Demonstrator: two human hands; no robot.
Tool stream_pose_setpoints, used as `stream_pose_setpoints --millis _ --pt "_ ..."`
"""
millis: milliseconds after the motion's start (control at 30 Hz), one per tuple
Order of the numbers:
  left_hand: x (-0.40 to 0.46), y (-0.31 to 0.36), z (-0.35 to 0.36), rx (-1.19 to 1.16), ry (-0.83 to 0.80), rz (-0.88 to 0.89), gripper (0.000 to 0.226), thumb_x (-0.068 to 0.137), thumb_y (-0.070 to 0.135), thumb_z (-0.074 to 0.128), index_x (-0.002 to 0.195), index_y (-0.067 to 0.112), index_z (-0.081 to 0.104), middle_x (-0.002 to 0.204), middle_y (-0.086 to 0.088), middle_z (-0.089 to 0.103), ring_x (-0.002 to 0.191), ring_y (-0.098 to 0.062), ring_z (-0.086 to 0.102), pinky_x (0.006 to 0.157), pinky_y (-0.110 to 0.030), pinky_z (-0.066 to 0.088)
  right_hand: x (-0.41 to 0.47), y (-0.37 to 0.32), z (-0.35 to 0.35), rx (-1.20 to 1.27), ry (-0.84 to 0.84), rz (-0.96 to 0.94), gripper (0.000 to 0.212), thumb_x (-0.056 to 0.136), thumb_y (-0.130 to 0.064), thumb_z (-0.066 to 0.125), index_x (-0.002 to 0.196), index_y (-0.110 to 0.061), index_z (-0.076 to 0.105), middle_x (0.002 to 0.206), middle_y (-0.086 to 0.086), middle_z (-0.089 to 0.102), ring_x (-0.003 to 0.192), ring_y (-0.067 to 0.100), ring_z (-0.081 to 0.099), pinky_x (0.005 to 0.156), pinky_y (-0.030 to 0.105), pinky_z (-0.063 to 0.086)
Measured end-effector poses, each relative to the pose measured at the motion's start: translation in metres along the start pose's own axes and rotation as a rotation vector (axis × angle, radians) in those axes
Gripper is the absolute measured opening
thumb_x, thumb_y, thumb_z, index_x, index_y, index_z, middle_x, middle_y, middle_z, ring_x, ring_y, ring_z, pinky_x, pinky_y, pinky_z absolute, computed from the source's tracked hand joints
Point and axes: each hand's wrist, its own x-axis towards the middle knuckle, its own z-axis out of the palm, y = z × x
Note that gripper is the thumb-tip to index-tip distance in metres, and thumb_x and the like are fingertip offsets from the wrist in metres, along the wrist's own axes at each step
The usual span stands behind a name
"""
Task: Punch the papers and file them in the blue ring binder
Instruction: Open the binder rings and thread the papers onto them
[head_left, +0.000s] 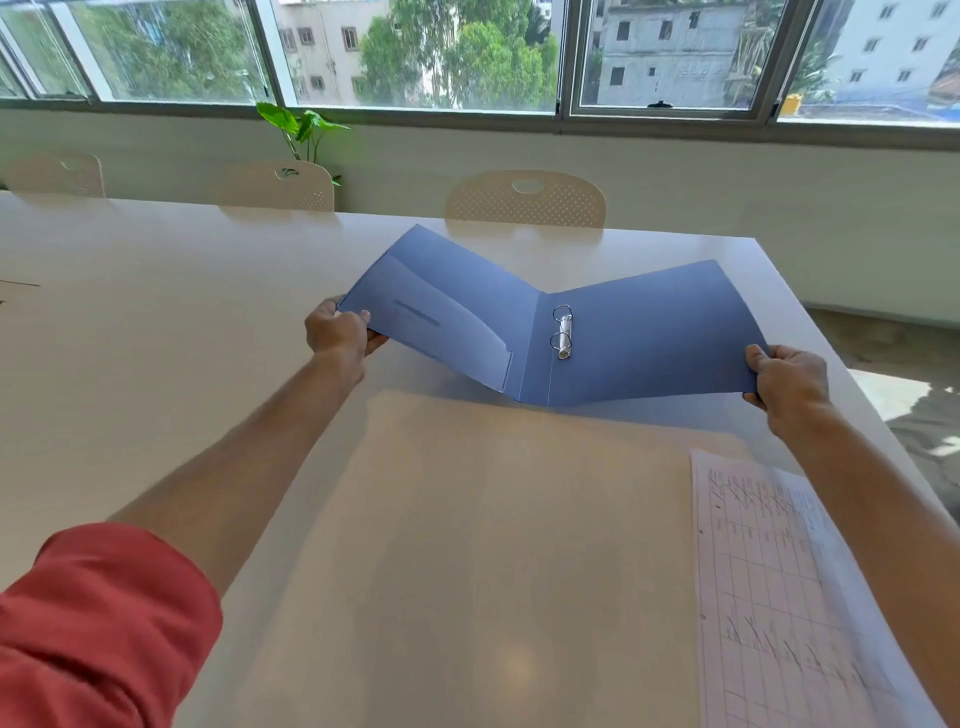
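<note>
Blue ring binder is lying spread open in front of you, inside face up, spine dipping toward the white table while both covers are lifting at their outer edges. Your left hand is pinching the near corner of the left cover, fingers curled under and thumb on top; your right hand is gripping the near corner of the right cover the same way. Both arms are reaching well forward, a red sleeve showing on the left one. The two metal rings are sitting just right of the spine and are looking closed, and nothing is threaded on them. The papers are lying at the near right of the table, well apart from the binder, printed with a ruled grid and handwritten entries too blurred to read; no brand or label is showing on the binder itself. I am judging that you are laying the binder open, an early step, since no punch is in view and I cannot tell whether the sheets are carrying holes. Your next move is calling for setting the covers flat, letting go, and springing the rings apart before any sheet goes on.
</note>
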Motion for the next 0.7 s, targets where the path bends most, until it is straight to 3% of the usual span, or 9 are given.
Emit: stream_pose_setpoints --millis 100,267,433,700 --pt "-0.017 0.008 -0.021 -0.058 -0.021 -0.014 0.024 0.089 -0.007 0.052 0.103 0.012 0.06 0.102 -0.013 0.065 0.086 -0.027 0.069 0.06 -0.033 0.061 -0.025 -0.002 -0.01 0.014 -0.001 -0.03 0.014 0.096 -0.024 0.057 0.094 -0.012 0.064 0.096 0.007 0.062 0.083 0.02 0.058 0.058 0.026 0.049" --pt "-0.058 0.025 -0.069 -0.154 -0.059 -0.018 0.028 0.09 -0.008 0.049 0.089 0.017 0.062 0.085 -0.008 0.066 0.071 -0.02 0.068 0.065 -0.034 0.061 -0.079 -0.004 -0.032 0.041 -0.029 -0.064 0.014 0.097 -0.024 0.055 0.095 -0.014 0.065 0.097 0.007 0.065 0.086 0.022 0.06 0.063 0.028 0.052" --pt "-0.093 0.031 -0.119 -0.22 -0.052 -0.023 0.032 0.09 -0.009 0.05 0.087 0.019 0.065 0.086 -0.004 0.069 0.074 -0.019 0.069 0.059 -0.029 0.059 -0.128 0.003 -0.046 0.053 -0.094 -0.102 0.015 0.099 -0.025 0.053 0.09 -0.021 0.065 0.095 0.004 0.066 0.083 0.021 0.062 0.069 0.032 0.055" --pt "-0.141 0.021 -0.196 -0.262 -0.033 -0.023 0.03 0.089 -0.008 0.052 0.092 0.019 0.067 0.073 0.004 0.075 0.066 -0.014 0.071 0.061 -0.029 0.06 -0.189 0.016 -0.06 0.068 -0.148 -0.148 0.019 0.099 -0.022 0.053 0.084 -0.021 0.066 0.089 0.005 0.067 0.077 0.022 0.06 0.061 0.031 0.052"
